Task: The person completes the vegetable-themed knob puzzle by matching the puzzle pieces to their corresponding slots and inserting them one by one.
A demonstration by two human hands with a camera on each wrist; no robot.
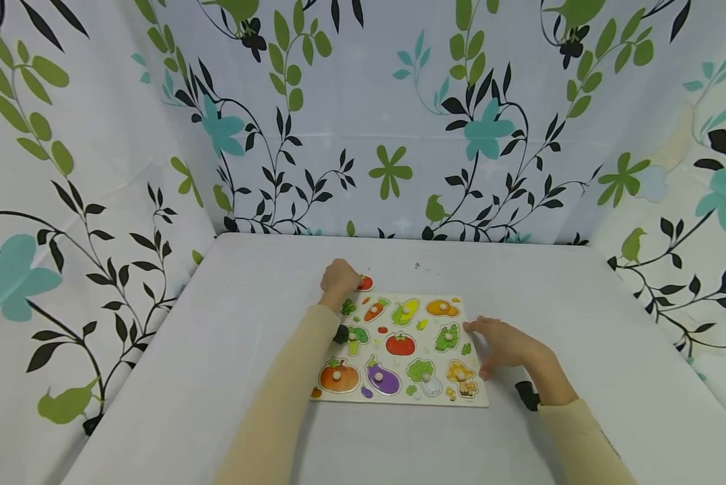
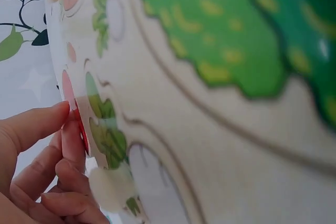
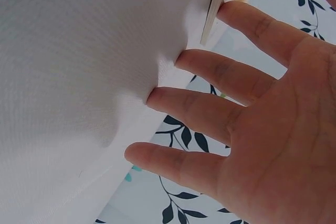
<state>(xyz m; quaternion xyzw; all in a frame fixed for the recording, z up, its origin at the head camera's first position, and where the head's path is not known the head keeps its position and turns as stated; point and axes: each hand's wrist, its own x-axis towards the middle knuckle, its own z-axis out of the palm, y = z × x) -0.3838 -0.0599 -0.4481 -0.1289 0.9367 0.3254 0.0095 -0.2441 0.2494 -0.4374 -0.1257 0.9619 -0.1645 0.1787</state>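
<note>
A wooden vegetable puzzle board (image 1: pixel 363 342) lies flat on the table, with several knobbed pieces such as an eggplant (image 1: pixel 382 377), a pumpkin (image 1: pixel 339 376) and a broccoli (image 1: pixel 355 339). A red tomato picture (image 1: pixel 401 344) shows in the board's middle. Just past the far left corner, my left hand (image 1: pixel 340 277) pinches a red tomato piece (image 1: pixel 365 283). The left wrist view shows thumb and fingers on its red edge (image 2: pixel 83 134); most of it is hidden. My right hand (image 1: pixel 507 345) rests at the board's right side, fingers spread and straight, with fingertips on the tablecloth and against the board's edge (image 3: pixel 212 14).
A white cloth covers the table (image 1: pixel 229 303). Behind and at both sides hangs a curtain (image 1: pixel 363 121) printed with leaves and flowers. Black straps (image 1: pixel 528 396) sit at the wrists.
</note>
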